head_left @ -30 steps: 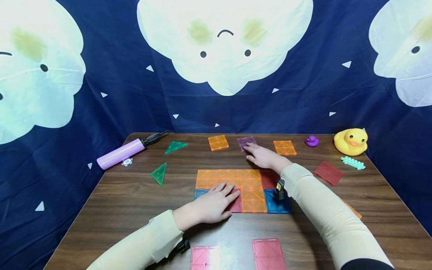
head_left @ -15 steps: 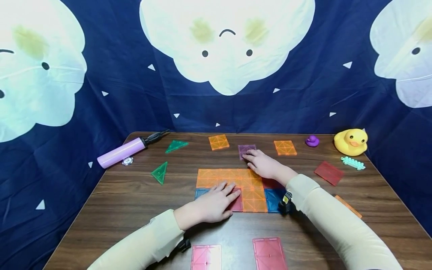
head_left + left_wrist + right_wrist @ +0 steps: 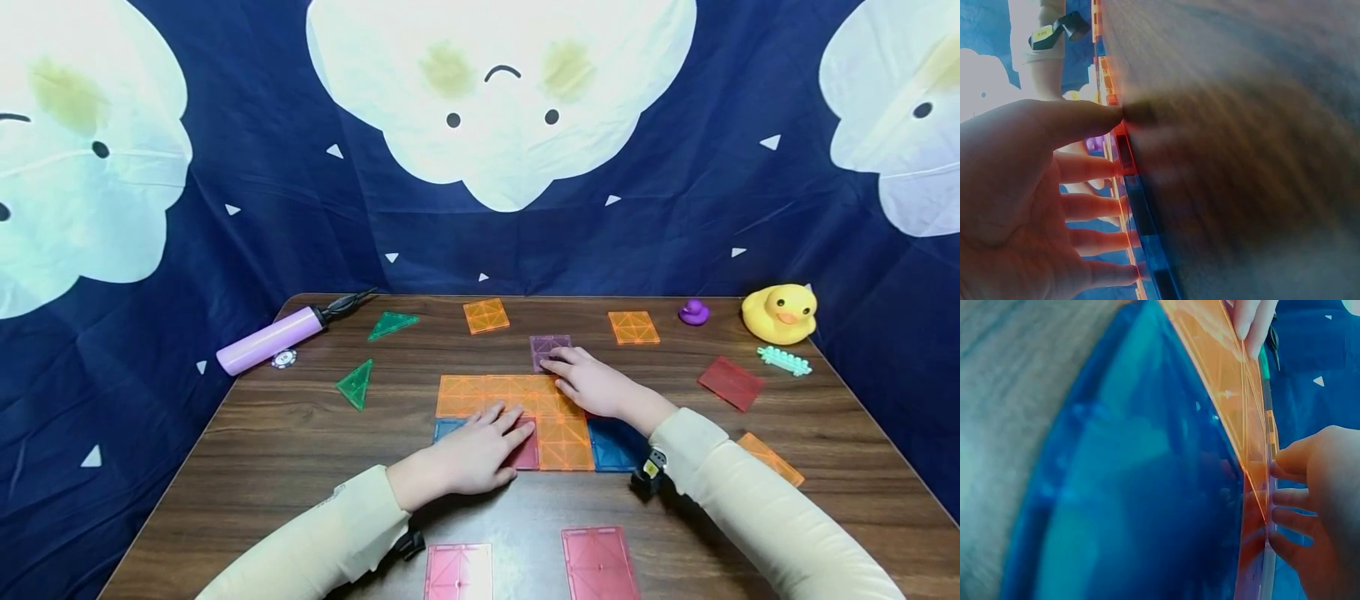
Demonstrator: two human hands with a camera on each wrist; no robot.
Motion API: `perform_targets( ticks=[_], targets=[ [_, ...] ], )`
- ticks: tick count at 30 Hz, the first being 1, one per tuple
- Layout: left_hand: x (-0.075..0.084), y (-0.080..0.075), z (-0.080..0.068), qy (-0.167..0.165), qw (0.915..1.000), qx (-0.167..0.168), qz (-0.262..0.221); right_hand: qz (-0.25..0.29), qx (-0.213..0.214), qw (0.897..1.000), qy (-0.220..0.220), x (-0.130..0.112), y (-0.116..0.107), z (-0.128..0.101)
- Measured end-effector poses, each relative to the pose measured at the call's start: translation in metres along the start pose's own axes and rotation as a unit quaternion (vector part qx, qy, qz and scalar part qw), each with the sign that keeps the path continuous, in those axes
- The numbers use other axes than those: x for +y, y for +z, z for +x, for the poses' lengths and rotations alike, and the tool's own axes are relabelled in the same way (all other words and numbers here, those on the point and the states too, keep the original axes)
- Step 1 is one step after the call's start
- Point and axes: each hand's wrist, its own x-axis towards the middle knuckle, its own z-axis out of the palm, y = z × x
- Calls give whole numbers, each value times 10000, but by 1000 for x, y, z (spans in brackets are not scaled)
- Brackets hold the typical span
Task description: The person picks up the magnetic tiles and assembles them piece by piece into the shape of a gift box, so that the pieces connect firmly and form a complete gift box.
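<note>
A wooden desk (image 3: 262,442) is standing before a blue cloud backdrop, tiles lying across it.
The left hand (image 3: 468,454) is resting flat, fingers straight, on the joined tiles (image 3: 525,412); the right hand (image 3: 592,383) is touching the purple tile (image 3: 549,348) just beyond them with straight fingers. Two green triangles, two ducks and two pink tiles are lying around.

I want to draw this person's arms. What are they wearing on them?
Both arms wear long, pale cream sleeves down to the wrists. The hands, left hand and right hand, are bare. Each wrist carries a small black strapped device, and the right one shows a yellow label.
</note>
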Motion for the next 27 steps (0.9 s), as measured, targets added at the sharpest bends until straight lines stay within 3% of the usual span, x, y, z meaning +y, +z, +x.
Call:
perform_targets(
  ticks=[7, 17, 22, 27],
  targets=[
    [1, -1, -1, 3, 10000, 36, 38, 82, 146, 9997, -197, -3, 2, -4],
    [-4, -10, 1, 176, 9996, 29, -227, 69, 167, 9998, -130, -4, 5, -8],
    [-22, -28, 11, 257, 9953, 198, -910, 18, 196, 9997, -141, -2, 8, -9],
    [-58, -44, 29, -153, 9902, 705, -1196, 62, 194, 9997, -154, -3, 9, -9]
  ],
)
